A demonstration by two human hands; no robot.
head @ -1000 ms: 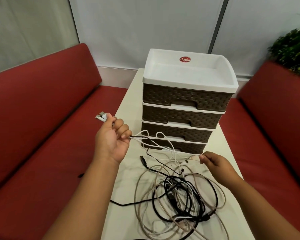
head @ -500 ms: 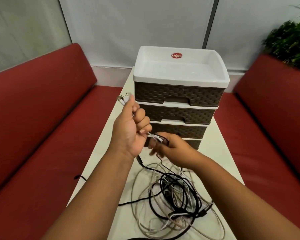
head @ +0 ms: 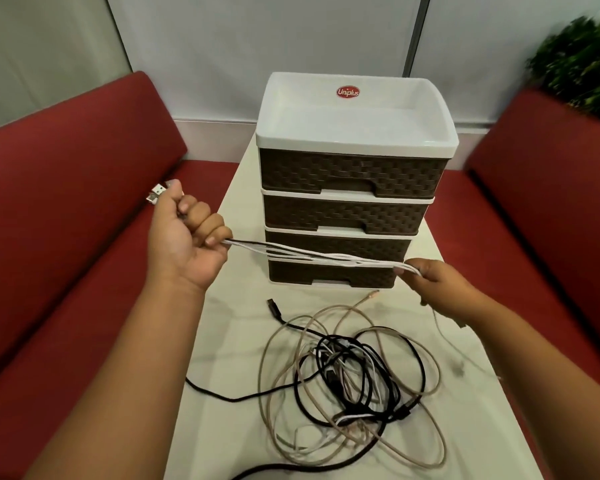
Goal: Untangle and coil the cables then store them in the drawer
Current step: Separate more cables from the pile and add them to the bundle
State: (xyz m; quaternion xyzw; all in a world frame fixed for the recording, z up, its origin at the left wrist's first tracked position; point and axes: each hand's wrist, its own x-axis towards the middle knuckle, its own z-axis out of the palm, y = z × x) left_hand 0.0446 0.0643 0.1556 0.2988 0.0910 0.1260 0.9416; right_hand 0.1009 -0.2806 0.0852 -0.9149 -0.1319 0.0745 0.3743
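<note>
Soft, even indoor light with faint shadows. The plant [head: 582, 60] at the top right is smeared by motion blur, and wide-angle distortion bends the edges.

White cable strands [head: 312, 259] stretch taut between the left hand [head: 184, 237] and right hand [head: 437, 289], barring the lower drawer fronts of the drawer unit [head: 347, 216] beyond them. Below both hands, a tangle of cables [head: 354, 375] covers the counter [head: 229, 306]; bare counter shows under the left hand's wrist.
</note>
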